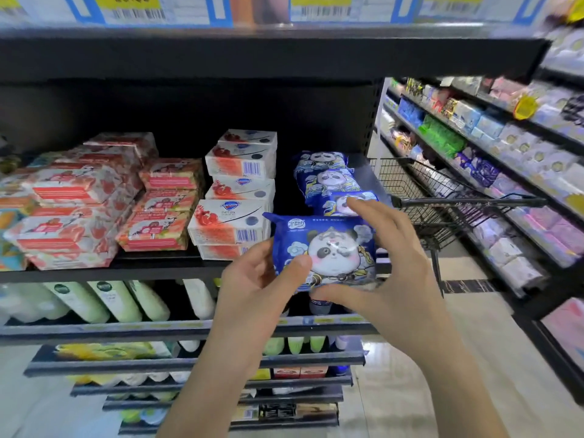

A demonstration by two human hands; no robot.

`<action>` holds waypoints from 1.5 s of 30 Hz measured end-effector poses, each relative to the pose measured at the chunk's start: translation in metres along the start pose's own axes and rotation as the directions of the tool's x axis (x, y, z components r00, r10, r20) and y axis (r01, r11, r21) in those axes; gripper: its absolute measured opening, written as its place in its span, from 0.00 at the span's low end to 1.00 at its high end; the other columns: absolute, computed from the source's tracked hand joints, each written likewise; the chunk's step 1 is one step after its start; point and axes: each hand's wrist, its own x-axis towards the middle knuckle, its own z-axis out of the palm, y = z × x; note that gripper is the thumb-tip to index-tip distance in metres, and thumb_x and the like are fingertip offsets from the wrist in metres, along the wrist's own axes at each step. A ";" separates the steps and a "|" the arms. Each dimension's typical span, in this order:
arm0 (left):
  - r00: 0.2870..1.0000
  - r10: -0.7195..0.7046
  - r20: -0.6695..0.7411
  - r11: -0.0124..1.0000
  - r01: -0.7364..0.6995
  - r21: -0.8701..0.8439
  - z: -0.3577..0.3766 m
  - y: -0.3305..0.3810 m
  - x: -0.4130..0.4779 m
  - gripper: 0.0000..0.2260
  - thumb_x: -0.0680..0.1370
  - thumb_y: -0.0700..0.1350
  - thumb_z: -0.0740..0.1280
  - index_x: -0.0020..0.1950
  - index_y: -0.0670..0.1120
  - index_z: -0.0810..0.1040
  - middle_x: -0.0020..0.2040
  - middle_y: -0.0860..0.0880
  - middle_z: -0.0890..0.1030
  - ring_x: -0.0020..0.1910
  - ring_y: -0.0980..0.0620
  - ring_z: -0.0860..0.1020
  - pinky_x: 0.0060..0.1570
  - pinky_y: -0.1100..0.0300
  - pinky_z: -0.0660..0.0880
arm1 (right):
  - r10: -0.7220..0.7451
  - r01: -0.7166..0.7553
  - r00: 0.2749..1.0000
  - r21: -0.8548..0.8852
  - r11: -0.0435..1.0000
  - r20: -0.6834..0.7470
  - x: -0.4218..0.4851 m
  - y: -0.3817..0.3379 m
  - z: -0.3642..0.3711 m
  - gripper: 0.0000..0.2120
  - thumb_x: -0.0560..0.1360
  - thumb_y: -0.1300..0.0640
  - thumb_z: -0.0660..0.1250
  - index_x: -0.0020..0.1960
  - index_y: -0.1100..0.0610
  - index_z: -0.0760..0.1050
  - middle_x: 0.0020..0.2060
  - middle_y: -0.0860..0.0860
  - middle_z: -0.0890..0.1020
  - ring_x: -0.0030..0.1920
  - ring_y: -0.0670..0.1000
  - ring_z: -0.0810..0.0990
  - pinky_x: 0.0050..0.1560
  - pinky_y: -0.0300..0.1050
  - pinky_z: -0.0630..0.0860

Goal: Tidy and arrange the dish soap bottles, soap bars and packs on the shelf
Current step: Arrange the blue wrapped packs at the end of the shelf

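Both my hands hold a blue panda pack just in front of the black shelf's edge. My left hand pinches its lower left corner, thumb on the front. My right hand curls round its right side and bottom, and its forefinger reaches up to a row of several more panda packs on the shelf behind. White soap bar boxes are stacked to the left of that row. Red-and-white soap packs fill the shelf's left part.
A lower shelf holds green and white bottles lying with caps forward. A black wire trolley stands in the aisle to the right. Further right runs another shelving unit full of packs. Price labels hang above.
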 end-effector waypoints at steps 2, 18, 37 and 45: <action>1.000 -0.004 0.015 1.000 0.004 0.002 0.000 -0.003 -0.001 0.10 0.77 0.40 0.72 0.54 0.54 0.83 0.51 0.54 0.88 0.52 0.55 0.86 0.51 0.63 0.81 | 0.087 -0.079 0.995 0.165 0.983 -0.040 -0.003 0.000 -0.004 0.47 0.61 0.45 0.84 0.75 0.49 0.69 0.69 0.43 0.72 0.73 0.47 0.71 0.64 0.34 0.72; 0.996 0.077 0.033 0.997 -0.078 0.030 0.018 -0.021 -0.014 0.15 0.76 0.39 0.71 0.62 0.49 0.81 0.57 0.49 0.87 0.58 0.49 0.84 0.60 0.57 0.79 | 0.391 -0.477 0.878 0.576 0.664 0.276 -0.012 0.013 -0.024 0.19 0.67 0.54 0.75 0.57 0.56 0.83 0.49 0.48 0.88 0.50 0.47 0.87 0.47 0.35 0.80; 0.998 -0.026 -0.056 0.999 0.027 0.034 0.049 -0.040 -0.033 0.20 0.67 0.62 0.72 0.55 0.55 0.85 0.56 0.51 0.86 0.57 0.51 0.84 0.60 0.48 0.81 | 0.258 -0.301 0.953 0.617 0.727 0.161 -0.032 0.059 -0.033 0.21 0.62 0.65 0.81 0.54 0.61 0.82 0.50 0.56 0.87 0.54 0.60 0.85 0.57 0.60 0.81; 0.992 0.051 -0.113 0.998 -0.054 -0.032 0.053 -0.039 -0.024 0.18 0.74 0.48 0.73 0.62 0.42 0.80 0.57 0.42 0.86 0.58 0.44 0.84 0.61 0.47 0.80 | 0.271 -0.385 0.922 0.595 0.706 0.276 -0.028 0.053 -0.039 0.33 0.64 0.61 0.83 0.67 0.50 0.77 0.57 0.48 0.86 0.57 0.48 0.84 0.56 0.45 0.81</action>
